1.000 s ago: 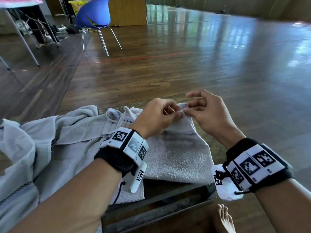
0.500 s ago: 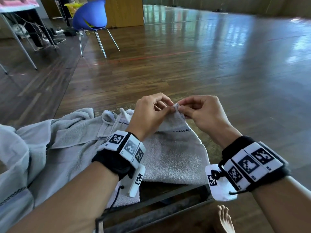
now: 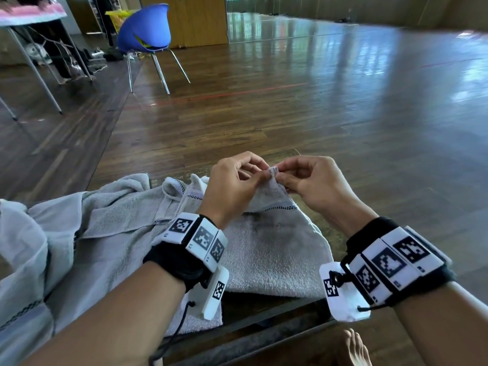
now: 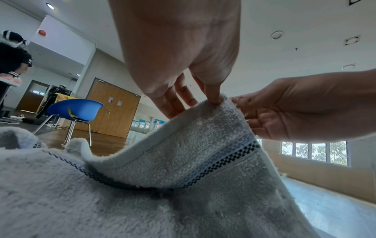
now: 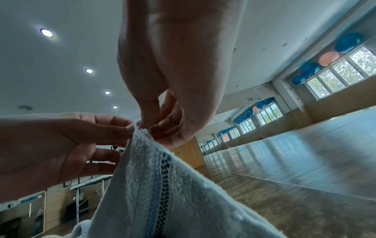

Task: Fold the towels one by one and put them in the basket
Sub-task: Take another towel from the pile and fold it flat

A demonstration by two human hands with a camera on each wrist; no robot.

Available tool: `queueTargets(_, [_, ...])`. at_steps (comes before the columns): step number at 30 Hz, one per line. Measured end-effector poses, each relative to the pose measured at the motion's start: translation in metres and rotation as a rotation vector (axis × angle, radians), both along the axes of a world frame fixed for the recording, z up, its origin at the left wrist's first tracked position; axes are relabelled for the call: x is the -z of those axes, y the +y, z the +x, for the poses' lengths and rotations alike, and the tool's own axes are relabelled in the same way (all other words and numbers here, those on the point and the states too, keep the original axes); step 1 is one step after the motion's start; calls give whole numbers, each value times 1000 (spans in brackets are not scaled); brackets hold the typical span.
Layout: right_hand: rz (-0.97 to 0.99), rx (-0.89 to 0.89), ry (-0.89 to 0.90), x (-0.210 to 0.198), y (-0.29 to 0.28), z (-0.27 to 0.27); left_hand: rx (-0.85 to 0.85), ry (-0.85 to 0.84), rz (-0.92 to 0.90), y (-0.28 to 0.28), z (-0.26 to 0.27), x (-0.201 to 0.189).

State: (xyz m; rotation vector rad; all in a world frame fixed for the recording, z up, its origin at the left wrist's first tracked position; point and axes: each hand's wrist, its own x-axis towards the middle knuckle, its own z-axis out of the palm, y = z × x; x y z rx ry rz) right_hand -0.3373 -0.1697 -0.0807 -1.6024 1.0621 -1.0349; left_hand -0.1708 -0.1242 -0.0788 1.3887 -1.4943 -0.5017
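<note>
A grey towel (image 3: 266,249) with a blue and black checked stripe lies on the table in front of me, its far corner lifted into a peak. My left hand (image 3: 237,178) and right hand (image 3: 303,178) both pinch that corner (image 3: 273,171) between thumb and fingertips, close together. The left wrist view shows the towel (image 4: 183,169) rising to my left hand (image 4: 213,98), with the right hand (image 4: 284,109) beside it. From the right wrist, my right hand (image 5: 150,127) pinches the towel's tip (image 5: 142,169). More grey towels (image 3: 79,233) lie heaped at the left. No basket is identifiable near me.
The dark table edge (image 3: 250,336) runs below the towel, with a bare foot (image 3: 353,350) under it. A blue chair (image 3: 144,30) and another table (image 3: 29,19) with a person stand far back left. Polished wooden floor (image 3: 317,114) stretches ahead.
Both hands have raised the pinched towel corner a little and drawn it towards me, so the stripe now shows below the peak. The head view has tilted slightly.
</note>
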Motion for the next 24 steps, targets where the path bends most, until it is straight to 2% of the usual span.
queueTargets(17, [-11, -1, 28, 0, -2, -3, -3, 38, -60, -5, 0, 5])
queueTargets(24, [-32, 4, -2, 2, 2, 2, 47, 45, -78, -5, 1, 6])
